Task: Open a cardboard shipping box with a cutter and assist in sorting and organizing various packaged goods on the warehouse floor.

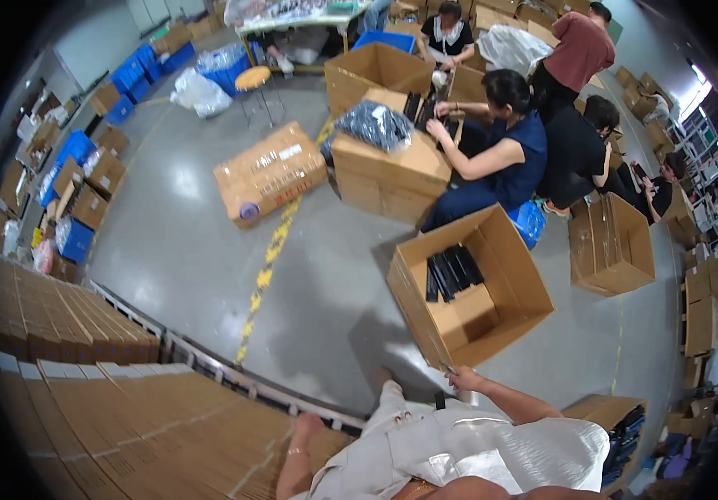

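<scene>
Head view, looking down. Right hand [465,380] at lower centre of the frame, fingers closed on the near bottom corner of the open cardboard box [505,321]; the box sits tilted on the grey floor [309,283] at centre right. Black flat packs [452,271] lie in a row inside it, against the far wall. Left hand [307,423] rests on the stacked brown cartons [125,417] at lower left; whether its fingers are spread or curled cannot be told. Upper centre: a seated person in dark blue [505,154] works at another carton [388,171].
</scene>
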A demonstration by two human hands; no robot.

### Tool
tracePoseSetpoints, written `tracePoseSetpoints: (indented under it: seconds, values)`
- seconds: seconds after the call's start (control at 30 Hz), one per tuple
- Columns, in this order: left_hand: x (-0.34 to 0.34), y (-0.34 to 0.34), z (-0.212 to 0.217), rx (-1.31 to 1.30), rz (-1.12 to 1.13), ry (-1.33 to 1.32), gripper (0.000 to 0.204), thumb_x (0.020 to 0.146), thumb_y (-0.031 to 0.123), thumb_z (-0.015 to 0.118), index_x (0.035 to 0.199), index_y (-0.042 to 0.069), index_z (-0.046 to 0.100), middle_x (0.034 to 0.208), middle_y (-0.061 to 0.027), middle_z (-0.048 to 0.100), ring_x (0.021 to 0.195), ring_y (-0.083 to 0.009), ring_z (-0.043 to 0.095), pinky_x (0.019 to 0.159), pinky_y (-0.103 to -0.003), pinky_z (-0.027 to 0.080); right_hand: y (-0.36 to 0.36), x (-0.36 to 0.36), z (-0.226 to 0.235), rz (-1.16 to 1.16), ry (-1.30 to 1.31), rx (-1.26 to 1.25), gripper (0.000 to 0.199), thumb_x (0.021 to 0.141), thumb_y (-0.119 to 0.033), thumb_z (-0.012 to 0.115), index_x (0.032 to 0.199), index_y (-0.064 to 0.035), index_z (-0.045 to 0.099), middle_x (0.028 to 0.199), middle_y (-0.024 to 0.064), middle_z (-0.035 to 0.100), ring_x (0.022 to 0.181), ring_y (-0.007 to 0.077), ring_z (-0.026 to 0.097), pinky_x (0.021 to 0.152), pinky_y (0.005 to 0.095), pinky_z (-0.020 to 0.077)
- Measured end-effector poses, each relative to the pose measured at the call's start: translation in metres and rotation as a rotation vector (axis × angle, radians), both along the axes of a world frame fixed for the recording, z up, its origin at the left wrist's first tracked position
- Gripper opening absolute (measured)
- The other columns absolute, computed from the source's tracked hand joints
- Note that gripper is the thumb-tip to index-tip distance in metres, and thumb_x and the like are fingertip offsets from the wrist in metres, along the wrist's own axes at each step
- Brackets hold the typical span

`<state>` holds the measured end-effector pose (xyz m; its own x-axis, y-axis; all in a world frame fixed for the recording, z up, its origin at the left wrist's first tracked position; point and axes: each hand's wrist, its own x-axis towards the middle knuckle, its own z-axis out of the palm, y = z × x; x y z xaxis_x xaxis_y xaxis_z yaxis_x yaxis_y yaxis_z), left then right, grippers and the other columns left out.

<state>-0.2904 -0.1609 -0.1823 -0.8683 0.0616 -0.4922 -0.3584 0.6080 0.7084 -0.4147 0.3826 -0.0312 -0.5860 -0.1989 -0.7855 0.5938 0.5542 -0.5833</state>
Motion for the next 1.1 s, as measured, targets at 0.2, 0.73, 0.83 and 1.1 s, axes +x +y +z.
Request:
tracePoseSetpoints:
  seconds: [0.2, 0.73, 0.83, 1.1]
  values:
    - [-0.049, 0.013, 0.05, 0.406, 0.696, -0.687, 0.013, 0.084, 0.015, 0.047, 0.084, 0.004, 0.053, 0.068, -0.0101, 0.056, 0.054, -0.021, 0.055, 0.045, -0.034, 0.046, -0.051, -0.064, 0.022, 0.059, 0.115, 0.011, 0.025, 0.086, -0.025, 0.048, 0.085, -0.0014, 0.053, 0.065, 0.0076, 0.058, 0.055, 0.0147, 0.056, 0.051, 0.0287, 0.0468]
    - [-0.33, -0.067, 0.122, 0.433, 0.747, -0.371, 0.021, 0.085, 0.018, 0.048, 0.099, 0.003, 0.051, 0.087, -0.0098, 0.058, 0.073, -0.0198, 0.059, 0.057, -0.028, 0.047, -0.182, -0.31, -0.02, -0.174, 0.03, -0.168, 0.019, 0.083, -0.021, 0.052, 0.081, -0.0022, 0.051, 0.064, 0.0081, 0.055, 0.048, 0.0146, 0.053, 0.047, 0.0274, 0.0478]
    - [-0.398, -0.106, 0.17, 0.673, 0.93, -0.33, 0.027, 0.086, 0.02, 0.046, 0.107, 0.002, 0.048, 0.098, -0.0118, 0.056, 0.085, -0.023, 0.057, 0.069, -0.032, 0.048, -0.25, -0.395, -0.022, -0.363, -0.042, -0.332, 0.02, 0.083, -0.02, 0.051, 0.076, -0.001, 0.051, 0.063, 0.01, 0.055, 0.046, 0.0177, 0.053, 0.042, 0.0315, 0.0453]
    - [-0.605, -0.097, 0.316, 1.436, 0.486, -0.054, 0.034, 0.09, 0.024, 0.04, 0.115, 0.002, 0.045, 0.106, -0.0121, 0.054, 0.094, -0.0234, 0.056, 0.079, -0.033, 0.046, -0.557, -0.525, 0.064, -0.497, -0.716, -1.461, 0.011, 0.083, -0.018, 0.051, 0.084, -0.0073, 0.053, 0.072, 0.0046, 0.057, 0.071, 0.0155, 0.058, 0.061, 0.0271, 0.0476]
